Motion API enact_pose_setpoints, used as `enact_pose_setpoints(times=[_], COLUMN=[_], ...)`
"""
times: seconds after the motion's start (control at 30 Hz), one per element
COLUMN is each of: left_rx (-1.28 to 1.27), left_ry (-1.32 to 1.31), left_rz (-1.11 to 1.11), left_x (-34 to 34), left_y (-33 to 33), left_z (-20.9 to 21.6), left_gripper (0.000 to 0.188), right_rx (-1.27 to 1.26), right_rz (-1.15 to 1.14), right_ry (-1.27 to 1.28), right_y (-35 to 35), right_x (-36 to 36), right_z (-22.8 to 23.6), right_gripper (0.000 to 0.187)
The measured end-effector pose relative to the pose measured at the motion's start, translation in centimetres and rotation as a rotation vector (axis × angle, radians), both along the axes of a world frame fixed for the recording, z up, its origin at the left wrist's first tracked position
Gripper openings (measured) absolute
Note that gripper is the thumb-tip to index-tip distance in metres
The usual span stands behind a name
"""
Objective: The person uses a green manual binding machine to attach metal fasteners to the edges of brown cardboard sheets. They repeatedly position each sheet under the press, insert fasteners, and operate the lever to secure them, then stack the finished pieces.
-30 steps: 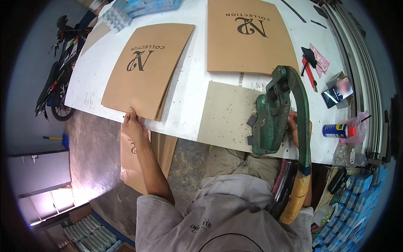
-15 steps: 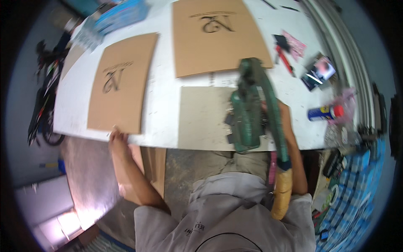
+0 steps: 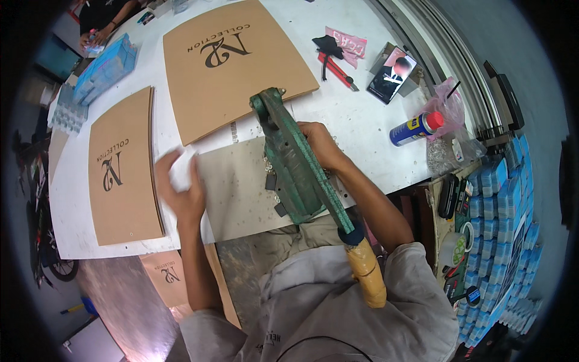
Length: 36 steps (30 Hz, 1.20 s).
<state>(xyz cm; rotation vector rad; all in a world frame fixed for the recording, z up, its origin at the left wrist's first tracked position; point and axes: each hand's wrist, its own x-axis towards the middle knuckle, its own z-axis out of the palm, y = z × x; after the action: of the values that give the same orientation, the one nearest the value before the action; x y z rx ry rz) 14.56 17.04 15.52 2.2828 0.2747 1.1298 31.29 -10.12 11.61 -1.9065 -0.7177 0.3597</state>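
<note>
A green metal lever hand press (image 3: 286, 163) with a yellow taped handle (image 3: 365, 274) stands over a grey board (image 3: 232, 187) at the table's front edge. My right hand (image 3: 322, 145) is at the press's right side, its fingers curled in; the fingertips and whatever they hold are hidden behind the press. Slightly blurred, my left hand (image 3: 184, 190) is raised with fingers spread and nothing in it. It is between the grey board and a brown cardboard stack (image 3: 123, 175) with dark printing. A larger printed brown cardboard stack (image 3: 235, 66) lies beyond the press.
At the right are a red cutter knife (image 3: 339, 73), a small box (image 3: 392, 75), a blue spray can (image 3: 416, 128) and plastic bags (image 3: 449, 108). A blue plastic-wrapped pack (image 3: 105, 69) is at far left. Another person's hand (image 3: 99, 39) shows at the far-left corner.
My left hand has left the near edge of the left cardboard stack and is now raised and open beside it. The view has turned; my right hand remains by the press.
</note>
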Motion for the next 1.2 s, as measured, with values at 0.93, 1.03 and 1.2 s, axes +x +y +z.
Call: enact_pose_setpoints(times=[0.93, 1.03, 1.2], left_rx=[0.404, 0.285, 0.208], left_ry=[0.522, 0.489, 0.549], left_rz=[-0.407, -0.438, -0.482], left_x=[7.6, 7.2, 6.5], left_y=[-4.2, -4.5, -5.7], left_z=[0.1, -0.1, -0.6], left_gripper=[0.031, 0.028, 0.025], right_rx=[0.216, 0.191, 0.15], right_rz=[-0.386, -0.37, -0.364], right_ry=[0.627, 0.591, 0.556], right_y=[0.4, 0.5, 0.1], right_x=[-0.8, -1.2, -1.8], right_z=[1.2, 1.4, 1.9], right_gripper=[0.022, 0.024, 0.026])
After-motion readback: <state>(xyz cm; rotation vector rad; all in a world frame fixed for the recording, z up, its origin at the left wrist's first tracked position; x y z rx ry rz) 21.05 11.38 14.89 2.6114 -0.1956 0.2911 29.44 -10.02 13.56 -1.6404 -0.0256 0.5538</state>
